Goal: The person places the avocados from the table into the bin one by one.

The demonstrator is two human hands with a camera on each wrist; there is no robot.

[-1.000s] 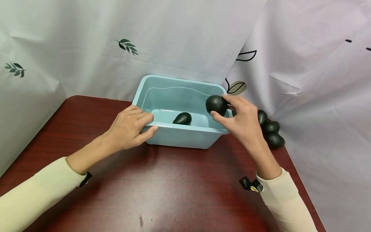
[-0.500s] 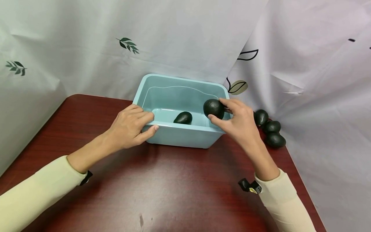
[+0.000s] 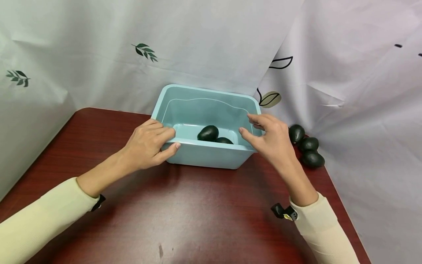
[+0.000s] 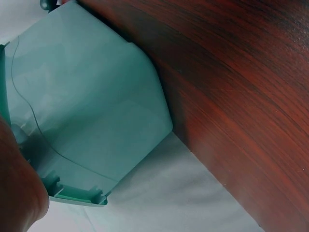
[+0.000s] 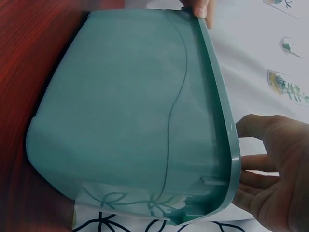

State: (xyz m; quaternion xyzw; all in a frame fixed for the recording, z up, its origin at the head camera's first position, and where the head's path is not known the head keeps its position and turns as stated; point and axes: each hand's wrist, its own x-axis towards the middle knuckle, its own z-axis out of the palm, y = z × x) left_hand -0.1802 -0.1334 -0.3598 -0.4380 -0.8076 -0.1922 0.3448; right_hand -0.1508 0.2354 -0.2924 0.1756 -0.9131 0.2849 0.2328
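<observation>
Left hand (image 3: 150, 145): fingers hooked over the near-left corner of the light-blue rectangular plastic bin (image 3: 201, 154), thumb against its front face, so gripping it. Bin sits on the dark red wood-grain table (image 3: 197, 205), mouth up, long axis running left-right.

Inside the bin, about mid-length near the front wall: one dark green, smooth oval avocado (image 3: 208, 133), long axis on a diagonal, narrower end pointing front-left, rounder end back-right. Just right of it, slightly closer to the bin's front, a second dark green avocado (image 3: 224, 140); only its top clears the front wall, long axis looks roughly left-right, can't tell which end is narrow.

Right hand (image 3: 271, 137): at the bin's right end, thumb and forefinger spread with a gap, released, holding nothing.

Right of the bin on the table: three dark green avocados (image 3: 309, 144) in a short bent row. Back one's long axis runs roughly front-back, the other two more left-right.

Views: only head shows bin contents. Right wrist adds the bin's outer wall and the right hand's lower fingers by the rim. Left wrist shows outer wall too, hand mostly cropped.
</observation>
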